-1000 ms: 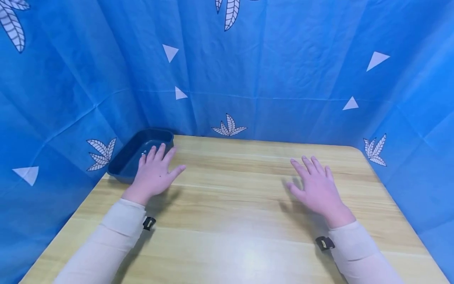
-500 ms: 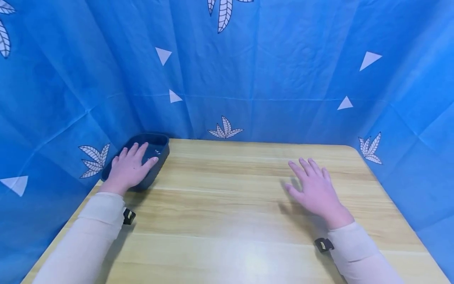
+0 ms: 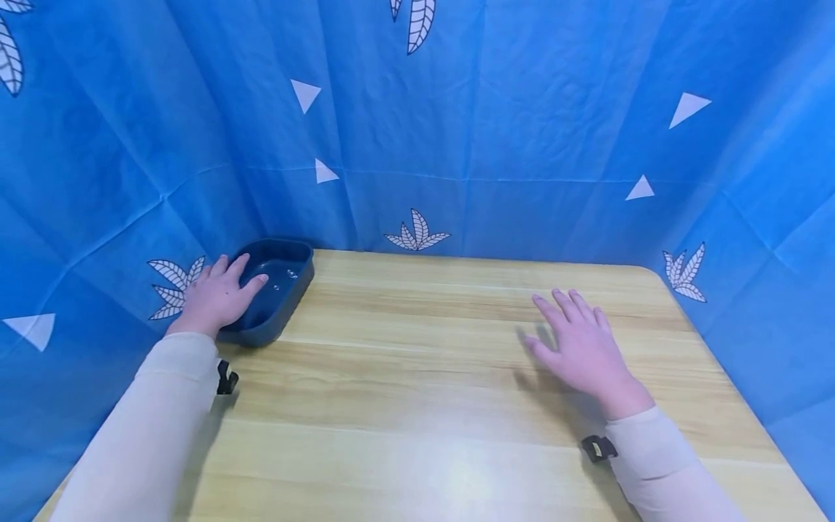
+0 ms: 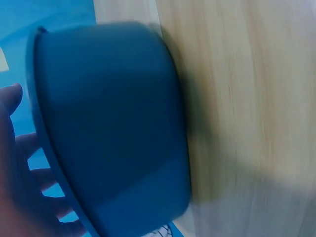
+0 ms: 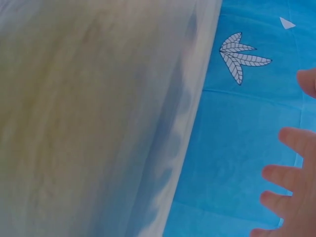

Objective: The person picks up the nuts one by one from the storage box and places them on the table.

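A dark blue plastic basin [image 3: 296, 301] with rounded corners stands at the table's back left corner. Small shiny spots, too small to identify, show on its floor. My left hand [image 3: 215, 293] is over the basin's left side, fingers spread and thumb pointing right. In the left wrist view the fingers [image 4: 39, 177] appear beside the basin's rim [image 4: 49, 143]; whether they touch it I cannot tell. On the right, my right hand [image 3: 583, 351] hovers above the wooden table with spread fingers, holding nothing. The right wrist view has its fingers [image 5: 284, 175] at the right edge.
Blue cloth [image 3: 522, 130] with white leaf and triangle prints hangs behind the table and along both sides. The light wooden table [image 3: 417, 362] reaches up to it. A small black device [image 3: 227, 378] sits at the left wrist, another [image 3: 598, 448] at the right.
My left hand has moved left across the basin to its left side, uncovering the shiny spots inside. The right hand stays in nearly the same place. The head view has shifted slightly.
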The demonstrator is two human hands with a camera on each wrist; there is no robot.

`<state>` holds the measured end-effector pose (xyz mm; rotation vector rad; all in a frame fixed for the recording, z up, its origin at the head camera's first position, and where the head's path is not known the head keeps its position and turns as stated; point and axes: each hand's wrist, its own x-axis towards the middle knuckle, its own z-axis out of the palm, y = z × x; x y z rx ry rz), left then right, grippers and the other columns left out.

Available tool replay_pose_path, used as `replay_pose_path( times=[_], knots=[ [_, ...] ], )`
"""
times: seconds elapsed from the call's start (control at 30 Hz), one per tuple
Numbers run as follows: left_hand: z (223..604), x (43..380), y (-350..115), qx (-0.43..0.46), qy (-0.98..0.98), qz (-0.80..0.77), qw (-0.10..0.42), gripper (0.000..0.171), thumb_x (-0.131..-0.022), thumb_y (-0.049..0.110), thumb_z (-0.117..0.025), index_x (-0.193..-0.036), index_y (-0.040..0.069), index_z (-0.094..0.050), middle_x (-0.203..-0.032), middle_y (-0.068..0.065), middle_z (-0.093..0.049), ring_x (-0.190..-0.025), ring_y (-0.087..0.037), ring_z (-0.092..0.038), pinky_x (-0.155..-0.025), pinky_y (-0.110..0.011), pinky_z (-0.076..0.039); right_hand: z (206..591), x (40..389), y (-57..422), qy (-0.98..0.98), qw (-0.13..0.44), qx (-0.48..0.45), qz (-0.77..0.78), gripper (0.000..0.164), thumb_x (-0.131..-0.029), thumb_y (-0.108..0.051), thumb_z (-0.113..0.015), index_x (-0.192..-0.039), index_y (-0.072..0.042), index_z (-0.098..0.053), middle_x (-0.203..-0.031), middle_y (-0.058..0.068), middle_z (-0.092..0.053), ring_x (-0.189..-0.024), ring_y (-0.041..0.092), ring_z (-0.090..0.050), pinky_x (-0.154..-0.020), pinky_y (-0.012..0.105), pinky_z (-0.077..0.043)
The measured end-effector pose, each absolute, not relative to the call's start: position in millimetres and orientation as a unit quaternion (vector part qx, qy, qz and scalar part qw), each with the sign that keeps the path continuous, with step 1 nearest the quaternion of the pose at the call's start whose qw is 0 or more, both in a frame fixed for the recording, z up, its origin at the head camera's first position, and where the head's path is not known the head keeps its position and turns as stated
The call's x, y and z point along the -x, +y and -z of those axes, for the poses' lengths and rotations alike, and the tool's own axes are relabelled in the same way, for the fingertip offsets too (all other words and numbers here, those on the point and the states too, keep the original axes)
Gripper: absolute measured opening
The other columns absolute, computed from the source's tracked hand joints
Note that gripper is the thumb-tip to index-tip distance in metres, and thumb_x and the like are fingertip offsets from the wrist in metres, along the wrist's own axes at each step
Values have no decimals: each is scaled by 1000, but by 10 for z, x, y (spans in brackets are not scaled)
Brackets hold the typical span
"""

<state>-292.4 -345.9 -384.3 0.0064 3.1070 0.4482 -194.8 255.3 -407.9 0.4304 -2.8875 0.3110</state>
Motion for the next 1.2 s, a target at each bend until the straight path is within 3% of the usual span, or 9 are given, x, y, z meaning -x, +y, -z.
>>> replay_pose_path(
  times=[0.2, 0.4, 0.93, 1.2],
  knots=[
    [3813, 2964, -3602, 3, 989, -147, 20, 96, -97, 74, -21, -161, 3, -12, -157, -41, -6, -139, -66, -6, -104, -83, -9, 4000, 1939, 2567, -978, 107, -151, -92, 77, -98, -60, -50, -159, -15, -34, -161, 24, -27, -147, 50, -17, -112, 76, -10],
    [3814, 3001, -3699, 35, 980, -187, 57, 105, -93, 79, -21, -160, 1, 0, -158, -40, -4, -139, -65, -9, -103, -83, -14, 3951, 1928, 2565, -979, 104, -151, -90, 76, -96, -53, -57, -158, -16, -34, -161, 23, -27, -148, 49, -17, -112, 76, -11],
    [3963, 3119, -3708, 97, 976, -183, 62, 107, -94, 77, -26, -157, -6, 1, -149, -47, -19, -125, -68, -28, -98, -81, -29, 3930, 1937, 2586, -980, 105, -148, -83, 79, -96, -57, -55, -158, -14, -34, -161, 23, -28, -148, 48, -18, -113, 74, -14],
    [3961, 3078, -3650, 113, 973, -177, 98, 108, -96, 74, -23, -154, -11, 6, -145, -49, -23, -122, -66, -34, -101, -78, -32, 3940, 1946, 2569, -978, 107, -153, -88, 79, -95, -55, -58, -158, -14, -34, -161, 23, -27, -148, 48, -18, -113, 74, -14]
  ],
)
